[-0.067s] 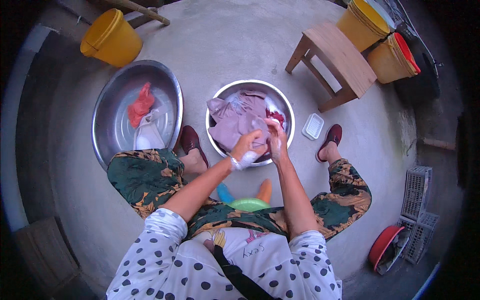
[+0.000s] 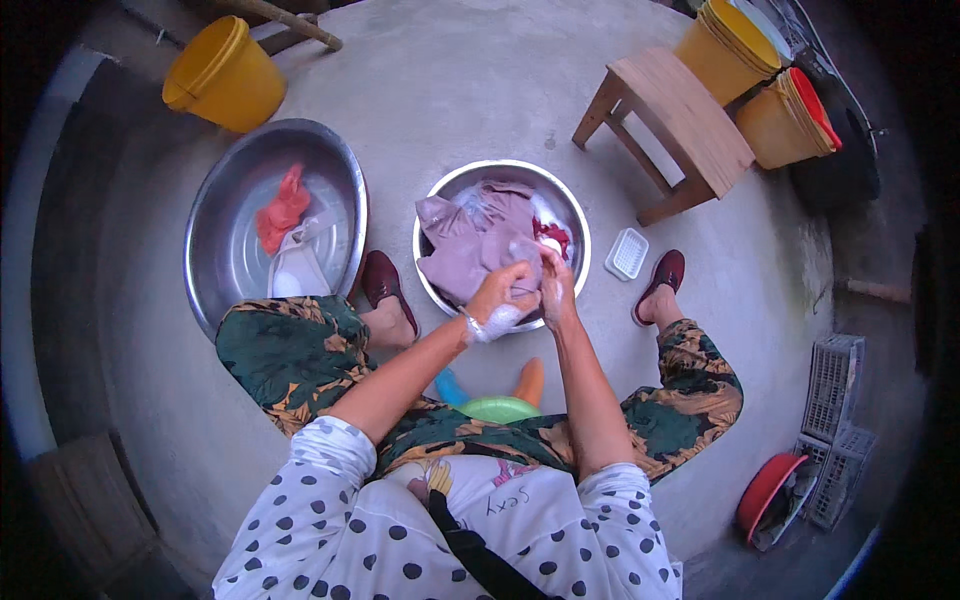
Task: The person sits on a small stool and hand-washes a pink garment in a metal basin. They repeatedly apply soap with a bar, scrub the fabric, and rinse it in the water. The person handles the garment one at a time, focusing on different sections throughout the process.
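Just ahead of me stands a round metal basin (image 2: pixel 430 279) with a mauve garment (image 2: pixel 465 262) bunched in it. My left hand (image 2: pixel 500 298) is closed on the garment's near right part, with suds over the wrist. Right beside it, my right hand (image 2: pixel 558 284) presses the same cloth, its fingers bent and soapy. The two hands almost touch above the basin's near rim. A dark red cloth (image 2: pixel 551 235) and white foam (image 2: pixel 546 207) show at the basin's right side. What lies beneath the garment is hidden.
At left, a large metal tub (image 2: pixel 228 236) holds a coral-red cloth (image 2: pixel 284 207) and a white cloth (image 2: pixel 295 270). A white plastic soap dish (image 2: pixel 627 254) lies right of the basin, near a wooden stool (image 2: pixel 680 110). Yellow buckets (image 2: pixel 225 75) stand farther off.
My right hand has drawn slightly down toward me, its fingers bending closer to my left hand. The left hand has shifted a little to the right.
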`<state>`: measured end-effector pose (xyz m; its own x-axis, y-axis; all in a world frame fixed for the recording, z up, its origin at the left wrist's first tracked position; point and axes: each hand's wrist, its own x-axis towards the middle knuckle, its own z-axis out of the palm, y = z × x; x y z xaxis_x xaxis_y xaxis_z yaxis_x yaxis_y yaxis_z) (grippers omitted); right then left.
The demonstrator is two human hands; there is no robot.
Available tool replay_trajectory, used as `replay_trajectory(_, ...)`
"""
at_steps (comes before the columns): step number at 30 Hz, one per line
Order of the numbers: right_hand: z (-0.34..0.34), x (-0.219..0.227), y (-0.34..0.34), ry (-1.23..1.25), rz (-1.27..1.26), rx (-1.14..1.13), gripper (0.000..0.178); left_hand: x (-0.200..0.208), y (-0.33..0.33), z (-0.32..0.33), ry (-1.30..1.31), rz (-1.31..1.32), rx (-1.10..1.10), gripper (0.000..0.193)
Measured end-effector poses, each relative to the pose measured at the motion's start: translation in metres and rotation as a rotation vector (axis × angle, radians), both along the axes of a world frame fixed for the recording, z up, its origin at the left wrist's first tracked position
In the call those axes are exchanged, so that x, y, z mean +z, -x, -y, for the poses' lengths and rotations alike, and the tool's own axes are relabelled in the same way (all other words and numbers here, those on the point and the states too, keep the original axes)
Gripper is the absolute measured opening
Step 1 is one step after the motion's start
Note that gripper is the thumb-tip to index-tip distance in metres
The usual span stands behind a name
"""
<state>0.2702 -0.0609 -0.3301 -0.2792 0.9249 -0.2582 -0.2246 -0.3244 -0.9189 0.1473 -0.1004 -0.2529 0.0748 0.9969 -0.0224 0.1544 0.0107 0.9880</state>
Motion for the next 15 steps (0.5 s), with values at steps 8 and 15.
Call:
replay_trajectory(8, -0.011, 0.052, -0.012, -0.141, 0.094, 0.229, 0.041, 0.042, 0.007, -0.001, 0.129, 0.197, -0.047, 0.018)
replay_trajectory(15, -0.016, 0.021, 0.011, -0.793, 0.814, 0.012, 0.022, -0.008, 0.053, 0.009, 0.239, -0.225, -0.002, 0.025)
